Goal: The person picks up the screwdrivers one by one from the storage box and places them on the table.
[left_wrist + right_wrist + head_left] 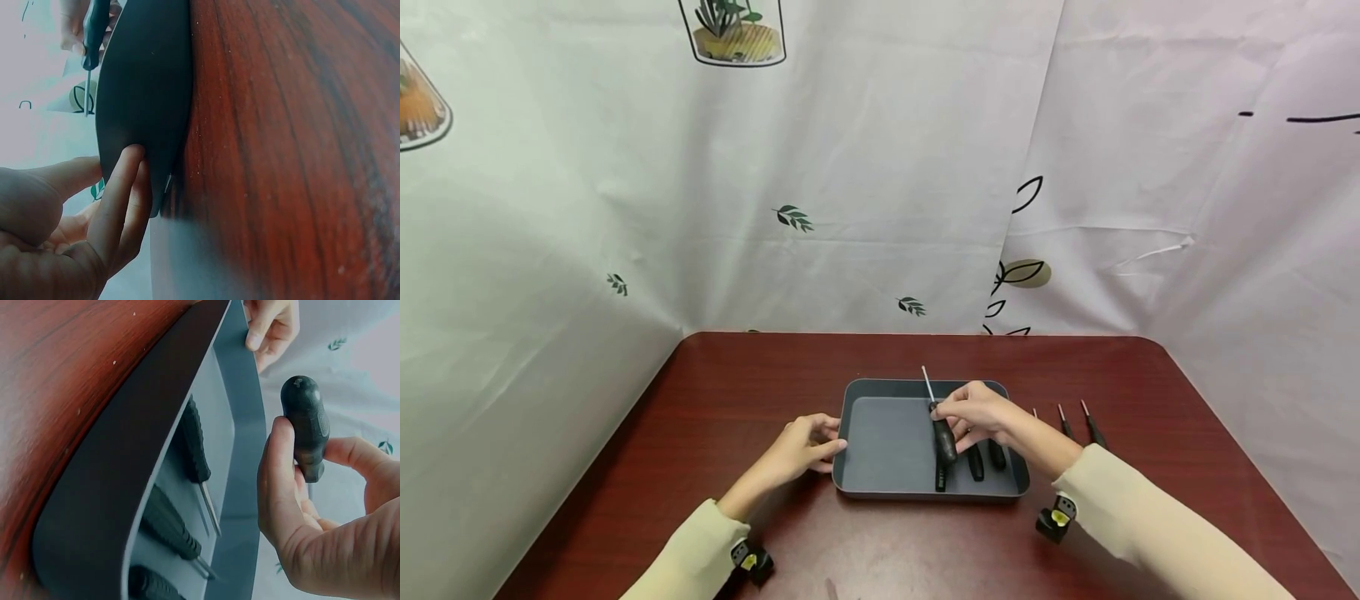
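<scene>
My right hand [981, 412] holds a black-handled screwdriver [944, 440] above the grey tray [880, 493], its thin metal shaft pointing to the far side. In the right wrist view the thumb and fingers grip this screwdriver's handle [304, 419]. Three more black screwdrivers lie inside the tray toward its right half, among them one with a ribbed handle [194, 440] and another beside it [169, 522]. At the tray's left side, my left hand [811, 446] pinches the wall, thumb at the rim and fingers [119, 197] against the outside.
To the right of the tray, three screwdrivers lie on the reddish-brown table [752, 375], partly behind the right forearm; one is the rightmost screwdriver [1095, 429]. A white printed curtain [865, 167] hangs behind the table and along its sides.
</scene>
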`<state>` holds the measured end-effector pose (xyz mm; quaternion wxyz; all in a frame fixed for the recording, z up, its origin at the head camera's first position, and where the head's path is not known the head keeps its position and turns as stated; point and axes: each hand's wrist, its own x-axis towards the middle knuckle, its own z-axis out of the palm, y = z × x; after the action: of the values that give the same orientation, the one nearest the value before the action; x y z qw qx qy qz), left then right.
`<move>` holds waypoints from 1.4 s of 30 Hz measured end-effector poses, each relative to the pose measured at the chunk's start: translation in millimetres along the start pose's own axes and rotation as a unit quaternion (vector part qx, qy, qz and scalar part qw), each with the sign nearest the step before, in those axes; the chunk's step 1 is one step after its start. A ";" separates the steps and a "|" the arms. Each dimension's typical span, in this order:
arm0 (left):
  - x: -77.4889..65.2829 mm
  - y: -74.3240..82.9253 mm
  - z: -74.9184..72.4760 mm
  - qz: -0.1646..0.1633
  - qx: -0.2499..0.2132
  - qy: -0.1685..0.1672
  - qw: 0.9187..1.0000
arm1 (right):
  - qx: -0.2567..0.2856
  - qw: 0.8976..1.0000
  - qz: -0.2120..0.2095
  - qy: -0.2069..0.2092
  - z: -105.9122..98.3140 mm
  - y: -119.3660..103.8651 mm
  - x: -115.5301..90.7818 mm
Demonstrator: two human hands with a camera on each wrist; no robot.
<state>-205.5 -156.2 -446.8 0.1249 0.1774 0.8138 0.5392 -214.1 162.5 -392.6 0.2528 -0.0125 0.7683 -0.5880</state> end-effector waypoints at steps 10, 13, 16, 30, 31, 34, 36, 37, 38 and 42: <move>-0.3 -0.3 -0.2 -0.005 -0.002 0.000 1.000 | 0.001 1.000 -0.007 0.010 -19.9 3.3 -10.6; -0.7 -1.2 0.8 -0.003 -0.001 -0.001 1.000 | 0.003 1.000 -0.007 0.009 -25.4 4.8 -14.2; -1.6 -2.0 1.1 -0.002 -0.003 0.000 1.000 | 0.010 1.000 -0.008 0.008 -30.5 6.7 -17.6; -0.6 -1.4 0.1 0.001 -0.003 0.000 1.000 | 0.036 0.999 -0.022 0.007 -63.8 19.7 -37.5; -0.7 -1.1 0.1 0.001 -0.003 -0.001 1.000 | 0.038 0.999 -0.022 0.008 -67.3 21.2 -39.3; -1.0 -0.4 -0.3 0.002 -0.002 -0.001 1.000 | 0.047 0.999 -0.023 0.013 -78.0 26.6 -44.7; -1.1 0.0 -0.6 0.002 -0.001 0.000 1.000 | 0.053 0.998 -0.019 0.021 -85.0 31.5 -47.8; -1.0 -0.1 -0.7 0.003 -0.001 0.000 1.000 | 0.056 0.998 -0.018 0.023 -88.3 34.0 -49.3; -1.1 -0.2 -0.8 0.003 -0.001 -0.001 1.000 | 0.060 0.998 -0.017 0.027 -91.4 36.4 -50.8; -1.2 -1.0 -0.8 0.005 -0.002 -0.002 1.000 | 0.069 0.997 -0.011 0.038 -102.1 45.8 -55.4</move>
<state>-204.9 -157.7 -447.4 0.1243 0.1817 0.8115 0.5414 -194.2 285.8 -395.0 0.2171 0.0190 0.7350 -0.6421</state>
